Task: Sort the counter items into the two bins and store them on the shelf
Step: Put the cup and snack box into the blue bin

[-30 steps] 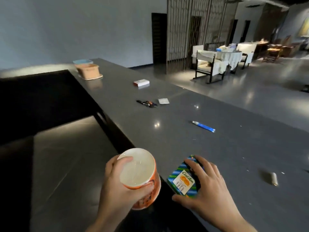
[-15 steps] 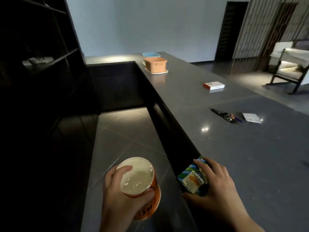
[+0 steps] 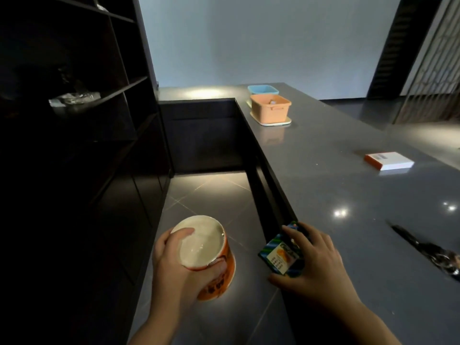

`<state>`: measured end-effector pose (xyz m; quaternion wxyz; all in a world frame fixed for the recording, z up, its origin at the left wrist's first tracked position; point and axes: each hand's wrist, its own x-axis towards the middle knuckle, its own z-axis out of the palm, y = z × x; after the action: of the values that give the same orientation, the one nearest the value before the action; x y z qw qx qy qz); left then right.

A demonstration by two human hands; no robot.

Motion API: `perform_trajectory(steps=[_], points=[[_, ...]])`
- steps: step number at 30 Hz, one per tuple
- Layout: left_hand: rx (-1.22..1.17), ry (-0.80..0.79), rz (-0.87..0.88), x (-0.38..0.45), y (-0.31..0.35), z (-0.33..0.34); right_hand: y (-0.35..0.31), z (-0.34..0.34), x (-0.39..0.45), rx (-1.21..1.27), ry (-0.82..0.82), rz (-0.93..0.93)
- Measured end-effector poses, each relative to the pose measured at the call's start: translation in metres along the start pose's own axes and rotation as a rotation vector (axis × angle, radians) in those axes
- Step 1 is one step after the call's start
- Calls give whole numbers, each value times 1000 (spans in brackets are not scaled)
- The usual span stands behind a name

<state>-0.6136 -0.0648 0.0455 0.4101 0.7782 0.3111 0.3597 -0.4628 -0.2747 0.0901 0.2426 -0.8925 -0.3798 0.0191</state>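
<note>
Head view: left hand, lower centre of frame, grips an orange cup w/ a pale sealed top, fingers & thumb curled round its side, cup tilted, held over the tiled floor beside the surface edge. Right hand, lower centre-right, holds a small striped green/blue carton w/ an orange picture on its label; fingers curl over the top, thumb under the near side, carton right at the near edge of the grey surface; can't tell if it touches the top. Upper centre of frame, far end of surface: orange bin standing on a pale lid/tray, something small inside, too small to tell. Blue bin just behind it, touching or nearly so. Right of frame: flat white box w/ orange edge lying on the surface, well apart from the bins. Lower right: dark scissors, blurred, partly cut by frame edge. Left side: dark shelf unit, very dim; a crumpled clear wrapper-like thing on one shelf, upper left
</note>
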Motion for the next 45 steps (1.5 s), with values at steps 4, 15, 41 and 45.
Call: perform_trajectory(steps=[4, 15, 41, 45], points=[[22, 54, -41, 54, -27, 16, 0, 11, 68, -7, -52, -47], [11, 53, 16, 269, -97, 55, -16, 59, 292, -72, -25, -50], [1, -157, 59, 730, -147, 247, 43, 105, 776, -88, -31, 24], [12, -111, 4, 793, -178, 261, 39, 120, 852, -99, -84, 7]])
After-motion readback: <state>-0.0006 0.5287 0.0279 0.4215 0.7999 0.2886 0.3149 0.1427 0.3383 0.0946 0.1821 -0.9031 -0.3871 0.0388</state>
